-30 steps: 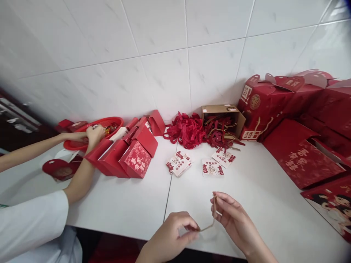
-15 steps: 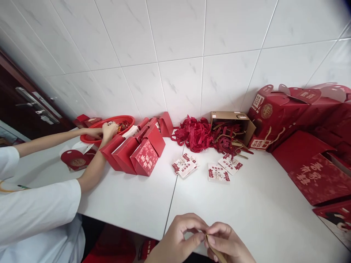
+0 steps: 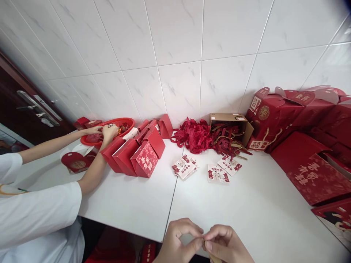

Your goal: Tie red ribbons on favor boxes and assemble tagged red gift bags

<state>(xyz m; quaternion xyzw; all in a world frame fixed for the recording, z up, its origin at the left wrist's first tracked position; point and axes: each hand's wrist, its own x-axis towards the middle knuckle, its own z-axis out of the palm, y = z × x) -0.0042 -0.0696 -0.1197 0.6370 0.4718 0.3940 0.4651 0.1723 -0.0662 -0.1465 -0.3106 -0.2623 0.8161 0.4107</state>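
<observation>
At the bottom centre, my left hand [image 3: 179, 241] and my right hand [image 3: 226, 244] meet fingertip to fingertip over the front of the white table. Between them they pinch a narrow gold-tan strap [image 3: 215, 259]; its end is mostly covered by the fingers, and its lower part hangs past my right thumb out of view. Square printed cards lie flat beyond my hands, a small stack [image 3: 184, 166] to the left and two overlapping cards [image 3: 218, 173] to the right. Behind them are a heap of red ribbons [image 3: 196, 135] and a tipped carton [image 3: 230, 117] spilling dark red and gold straps.
On the left, a co-worker's hands [image 3: 108, 132] reach into a red basket [image 3: 131, 122] of small wrapped items. Red boxes [image 3: 145, 159] stand in a row beside it. Larger red gift boxes [image 3: 279, 109] crowd the right. A tiled wall [image 3: 181, 87] closes off the back.
My hands have tilted and sunk slightly, and less of the strap shows between them. The co-worker's left hand has shifted a little at the basket.
</observation>
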